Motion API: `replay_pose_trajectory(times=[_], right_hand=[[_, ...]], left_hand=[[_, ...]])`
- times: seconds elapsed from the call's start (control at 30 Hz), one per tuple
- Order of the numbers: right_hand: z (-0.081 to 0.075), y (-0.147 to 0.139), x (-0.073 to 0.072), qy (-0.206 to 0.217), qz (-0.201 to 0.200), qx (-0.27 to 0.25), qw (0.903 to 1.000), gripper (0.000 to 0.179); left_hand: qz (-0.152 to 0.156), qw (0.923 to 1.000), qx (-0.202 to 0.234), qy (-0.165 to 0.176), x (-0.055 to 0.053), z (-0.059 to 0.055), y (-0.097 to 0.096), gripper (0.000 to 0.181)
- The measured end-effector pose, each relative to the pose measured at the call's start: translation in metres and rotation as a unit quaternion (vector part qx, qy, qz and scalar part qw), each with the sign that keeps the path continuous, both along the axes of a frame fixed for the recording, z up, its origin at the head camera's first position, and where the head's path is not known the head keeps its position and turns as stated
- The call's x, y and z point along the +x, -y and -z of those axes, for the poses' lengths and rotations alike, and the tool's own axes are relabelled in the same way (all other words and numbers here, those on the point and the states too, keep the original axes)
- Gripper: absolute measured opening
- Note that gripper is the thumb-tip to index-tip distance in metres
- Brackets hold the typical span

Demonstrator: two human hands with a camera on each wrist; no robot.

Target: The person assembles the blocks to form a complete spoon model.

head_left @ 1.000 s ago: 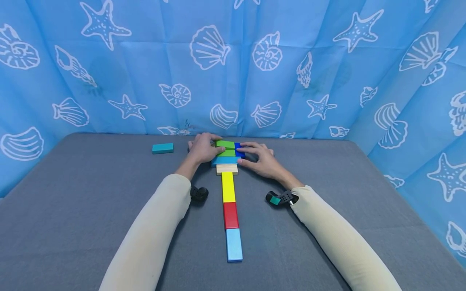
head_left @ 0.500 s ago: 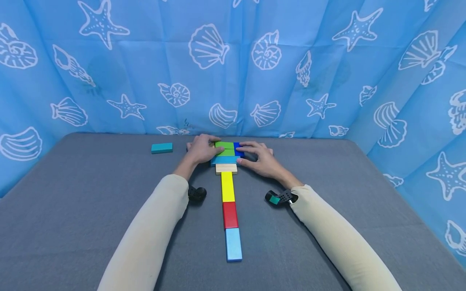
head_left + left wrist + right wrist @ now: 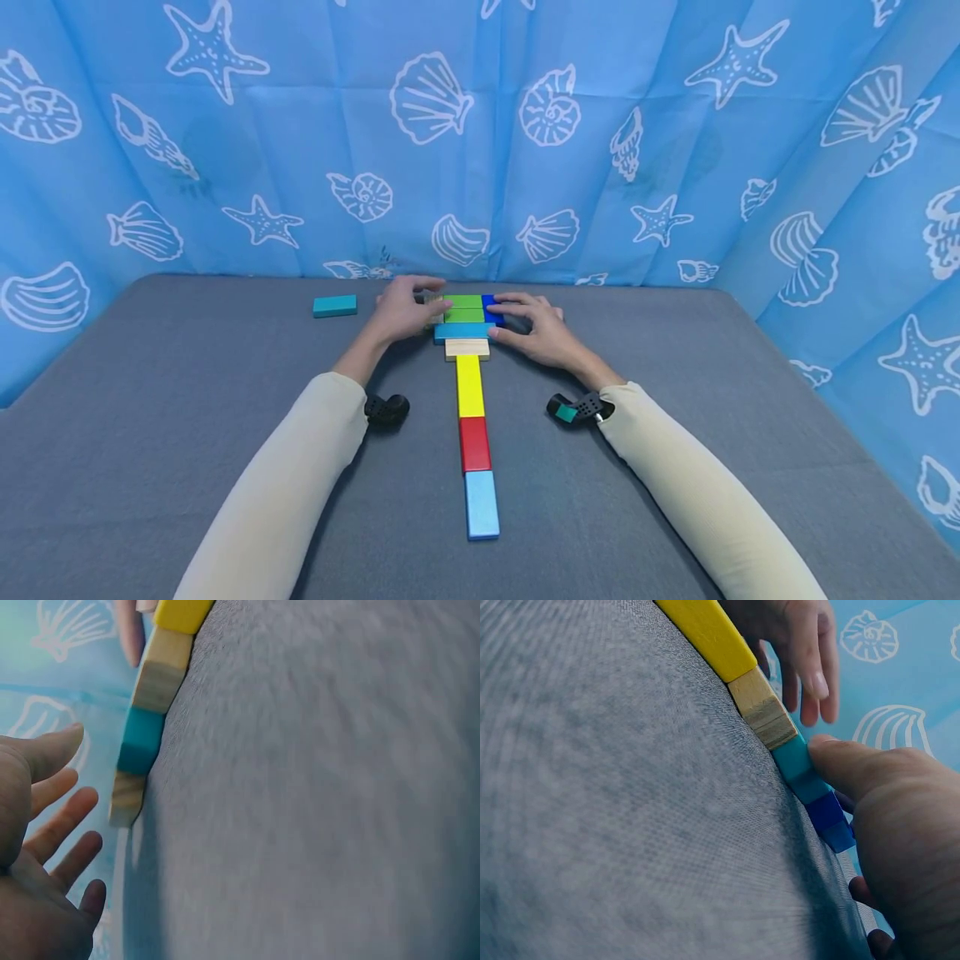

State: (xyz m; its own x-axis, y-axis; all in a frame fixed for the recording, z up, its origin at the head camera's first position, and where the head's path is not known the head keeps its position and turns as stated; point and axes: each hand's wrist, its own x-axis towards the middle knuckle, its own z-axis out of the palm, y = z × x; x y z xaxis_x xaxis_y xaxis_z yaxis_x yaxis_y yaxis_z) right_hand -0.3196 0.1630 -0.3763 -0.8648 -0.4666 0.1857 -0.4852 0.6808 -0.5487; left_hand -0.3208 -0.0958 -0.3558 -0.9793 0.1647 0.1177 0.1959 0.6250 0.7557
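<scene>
Two green blocks [image 3: 462, 316] lie side by side at the far end of a row of wooden blocks. My left hand [image 3: 401, 315] is at their left, its thumb overlapping their edge in the head view; in the left wrist view its fingers are spread, holding nothing. It partly hides a plain wood block [image 3: 127, 801]. My right hand [image 3: 542, 332] rests its fingers over a dark blue block [image 3: 829, 813] at the right, thumb against a teal-blue crosswise block [image 3: 463, 332]. Nearer lie a plain wood block [image 3: 467, 349], then yellow [image 3: 471, 387], red [image 3: 475, 444] and light blue [image 3: 482, 504] blocks.
A loose teal block [image 3: 335, 306] lies to the left, near the back edge of the grey cloth-covered table [image 3: 637, 500]. Behind it hangs a blue curtain [image 3: 300, 125] printed with white shells and starfish. Black straps [image 3: 386, 410] sit on both wrists.
The far green block, tilted before, now lies flush along the other one. My left hand has moved left, off most of the green blocks. My right hand stays in place.
</scene>
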Motion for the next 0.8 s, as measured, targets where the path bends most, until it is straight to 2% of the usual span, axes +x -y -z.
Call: replay_pose_trajectory(times=[0.17, 0.4, 0.6, 0.8], right_hand=[[0.0, 0.0, 0.0, -0.003, 0.004, 0.001, 1.0, 0.049], [0.001, -0.001, 0.0, -0.006, 0.0, -0.005, 1.0, 0.049], [0.001, 0.0, 0.0, -0.004, 0.001, -0.004, 1.0, 0.05], [0.001, 0.001, 0.001, -0.005, -0.001, -0.004, 1.0, 0.05]], left_hand=[[-0.009, 0.9996, 0.025, -0.005, 0.007, -0.002, 0.017, 0.05], [-0.028, 0.998, 0.04, -0.04, 0.013, -0.003, 0.049, 0.051], [-0.064, 0.9952, 0.031, -0.068, 0.019, -0.003, 0.08, 0.052], [-0.105, 0.9924, 0.03, -0.056, 0.024, -0.001, 0.109, 0.056]])
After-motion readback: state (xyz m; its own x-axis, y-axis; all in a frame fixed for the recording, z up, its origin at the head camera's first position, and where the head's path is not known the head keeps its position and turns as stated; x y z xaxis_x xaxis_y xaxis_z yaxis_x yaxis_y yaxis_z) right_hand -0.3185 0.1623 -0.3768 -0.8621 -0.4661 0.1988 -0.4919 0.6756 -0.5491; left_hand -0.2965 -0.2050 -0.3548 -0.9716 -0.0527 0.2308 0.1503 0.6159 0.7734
